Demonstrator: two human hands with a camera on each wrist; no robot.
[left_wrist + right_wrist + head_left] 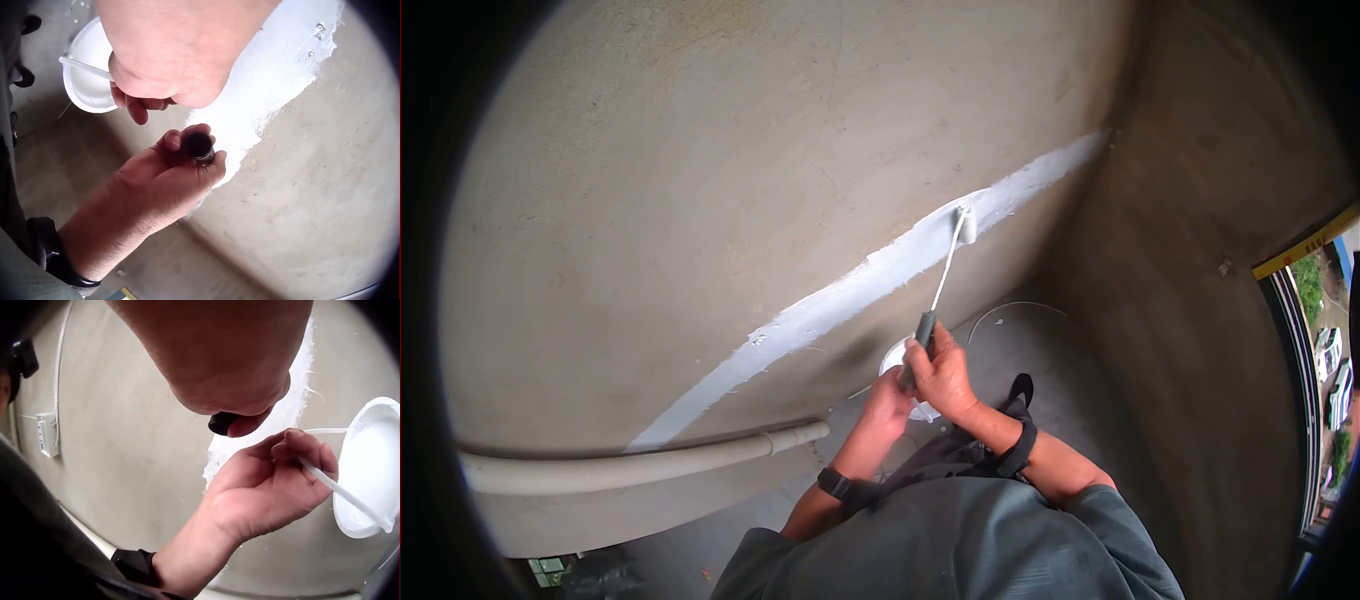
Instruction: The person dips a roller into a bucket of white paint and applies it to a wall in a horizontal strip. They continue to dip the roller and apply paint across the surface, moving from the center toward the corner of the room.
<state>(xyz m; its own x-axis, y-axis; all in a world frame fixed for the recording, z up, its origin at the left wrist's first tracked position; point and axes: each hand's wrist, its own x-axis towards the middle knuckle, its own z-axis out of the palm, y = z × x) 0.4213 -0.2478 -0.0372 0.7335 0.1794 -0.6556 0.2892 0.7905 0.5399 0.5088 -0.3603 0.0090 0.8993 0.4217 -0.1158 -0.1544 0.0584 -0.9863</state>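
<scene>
A paint roller (968, 225) with a white sleeve lies against the wall, on the white painted band (820, 310). My right hand (942, 375) grips its dark handle (925, 328), fingers wrapped around it; the butt end of the handle (200, 147) faces the left wrist camera. Close beneath, my left hand (272, 487) curls its fingers around the white bail of a bucket (365, 469). White paint fills the bottom of that bucket, which hangs beside the wall. In the head view the hands partly hide the bucket.
A pale pipe (650, 473) runs low along the wall at left. The wall meets a darker side wall (1200, 230) at right, with a window (1330, 350) beyond. A shoe (1022, 386) stands on the grey floor. A white wall box (47, 434) with a cable shows behind.
</scene>
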